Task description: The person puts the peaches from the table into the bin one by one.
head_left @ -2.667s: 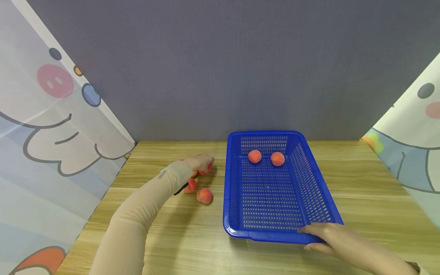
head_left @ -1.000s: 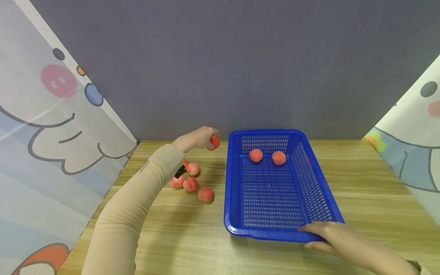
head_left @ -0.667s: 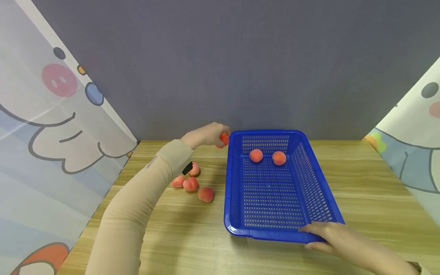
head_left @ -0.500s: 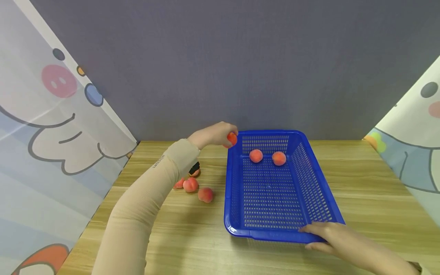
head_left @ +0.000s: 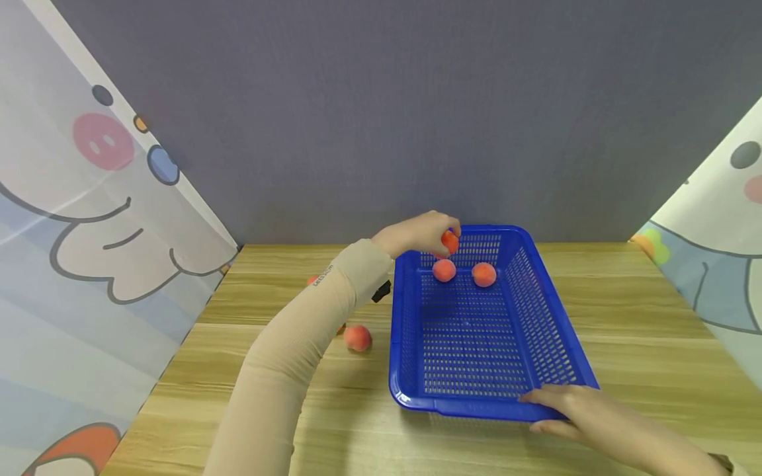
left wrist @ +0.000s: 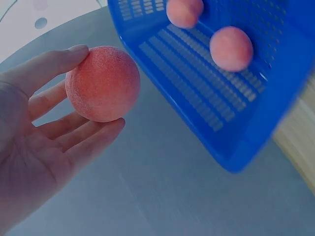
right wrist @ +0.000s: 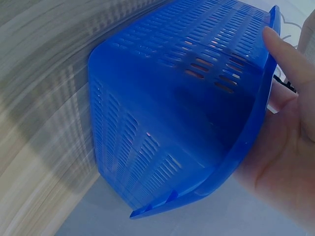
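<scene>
In the head view my left hand holds a fuzzy red-orange peach over the far left part of a blue plastic basket. The left wrist view shows that peach pinched between the thumb and the fingers. Two peaches lie inside at the far end, a left one and a right one. At the near right corner my right hand grips the basket's rim. In the right wrist view the thumb lies against the rim, by the slotted wall.
One peach sits on the wooden table left of the basket. The left sleeve covers most of the others there. A grey wall rises behind the table, with cartoon-printed sheets at both sides.
My left hand has picked a peach up from the group on the table, lifted it and carried it right, across the basket's left rim. My right hand stays on the rim.
</scene>
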A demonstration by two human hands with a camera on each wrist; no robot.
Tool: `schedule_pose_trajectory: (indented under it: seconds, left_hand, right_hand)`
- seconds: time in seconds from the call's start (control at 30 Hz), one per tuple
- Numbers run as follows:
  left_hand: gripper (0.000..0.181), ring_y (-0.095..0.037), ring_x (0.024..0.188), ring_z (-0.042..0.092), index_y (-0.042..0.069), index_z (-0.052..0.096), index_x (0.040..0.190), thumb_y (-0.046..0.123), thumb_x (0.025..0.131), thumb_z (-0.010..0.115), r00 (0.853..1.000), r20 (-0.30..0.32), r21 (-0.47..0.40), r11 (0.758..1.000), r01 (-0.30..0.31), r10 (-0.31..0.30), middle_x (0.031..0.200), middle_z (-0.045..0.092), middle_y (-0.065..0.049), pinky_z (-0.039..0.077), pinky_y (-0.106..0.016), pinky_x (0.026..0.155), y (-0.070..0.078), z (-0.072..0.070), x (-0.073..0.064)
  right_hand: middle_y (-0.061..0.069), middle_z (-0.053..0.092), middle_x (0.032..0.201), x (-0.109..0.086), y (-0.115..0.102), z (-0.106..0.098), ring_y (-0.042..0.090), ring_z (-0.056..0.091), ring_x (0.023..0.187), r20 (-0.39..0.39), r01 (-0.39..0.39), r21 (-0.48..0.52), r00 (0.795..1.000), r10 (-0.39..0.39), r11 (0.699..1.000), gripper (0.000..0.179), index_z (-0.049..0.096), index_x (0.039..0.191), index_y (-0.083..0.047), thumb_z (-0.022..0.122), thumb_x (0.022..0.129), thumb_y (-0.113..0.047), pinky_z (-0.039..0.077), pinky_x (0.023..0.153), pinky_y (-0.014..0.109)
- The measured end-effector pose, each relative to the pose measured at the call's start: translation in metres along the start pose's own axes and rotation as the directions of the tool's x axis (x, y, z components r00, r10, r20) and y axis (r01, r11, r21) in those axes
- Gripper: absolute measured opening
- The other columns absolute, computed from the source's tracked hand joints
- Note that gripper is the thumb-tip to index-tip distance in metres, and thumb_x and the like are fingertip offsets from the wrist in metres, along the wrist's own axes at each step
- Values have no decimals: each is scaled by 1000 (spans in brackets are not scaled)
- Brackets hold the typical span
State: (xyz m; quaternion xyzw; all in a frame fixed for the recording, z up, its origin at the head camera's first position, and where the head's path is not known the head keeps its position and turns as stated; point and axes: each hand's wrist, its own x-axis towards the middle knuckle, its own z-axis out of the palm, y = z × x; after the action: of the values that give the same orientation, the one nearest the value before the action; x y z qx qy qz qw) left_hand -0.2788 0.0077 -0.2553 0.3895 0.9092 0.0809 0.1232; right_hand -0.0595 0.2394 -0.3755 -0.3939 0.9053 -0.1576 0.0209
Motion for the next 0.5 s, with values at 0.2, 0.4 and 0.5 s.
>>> schedule_pose_trajectory:
  seconds: [0.2,0.4,0.5]
  left_hand:
    - [38,-12,83,47,8,52,117,10,80,61,999,18,-26,999,-31,32,103,53,-1,41,-18,69,18,9,17]
    - [38,-11,84,47,10,52,117,10,80,61,998,48,-49,998,-41,44,102,52,1,40,-17,68,33,20,32]
    - [37,-10,82,47,10,52,117,9,80,61,997,58,-63,997,-43,47,102,52,2,40,-17,67,39,26,40]
  right_hand:
    - [-3,65,90,-1,1,1,10,61,80,-26,19,-8,999,-19,1000,26,62,100,-12,59,82,-30,50,61,30]
    - [-2,65,89,-2,1,3,13,62,80,-85,20,-80,996,-27,997,26,63,99,-15,62,80,-32,50,61,33]
    - [-2,65,89,-2,1,4,14,62,80,-91,20,-86,995,-28,996,26,63,99,-16,62,80,-32,50,61,33]
